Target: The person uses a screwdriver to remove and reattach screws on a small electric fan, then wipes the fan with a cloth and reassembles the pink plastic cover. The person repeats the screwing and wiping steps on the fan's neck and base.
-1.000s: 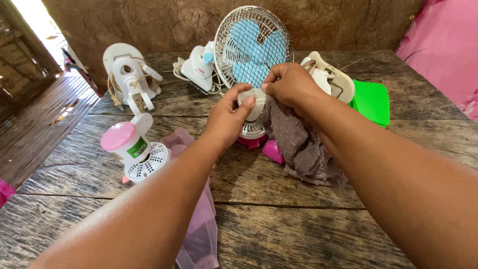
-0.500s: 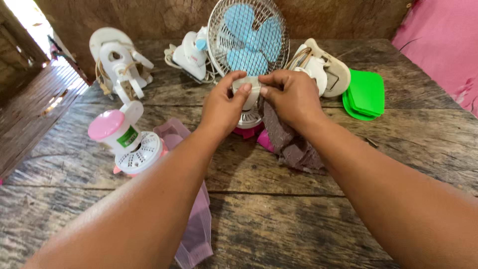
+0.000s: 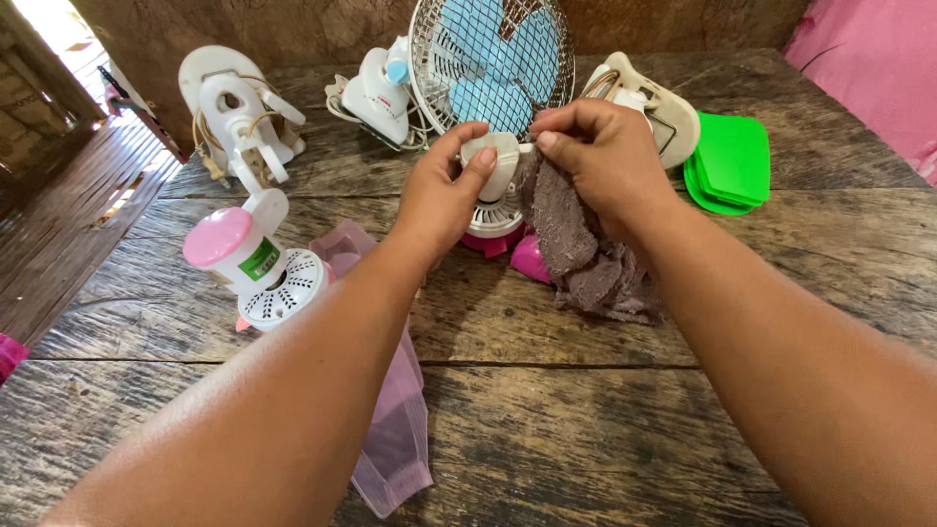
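Observation:
A small desk fan with blue blades and a wire cage stands on a pink base at the middle back of the wooden table. My left hand grips the fan's white neck from the left. From the right, my right hand presses a grey-brown rag against that neck, and the rag hangs down onto the table.
A white and pink fan part lies at the left beside a pink plastic piece. Behind stand white fan housings, another white fan body, a cream casing and stacked green plastic pieces. Pink cloth fills the upper right.
Both hands stay on the fan's neck; the rag has shifted a little along it. The view has moved closer and slightly down.

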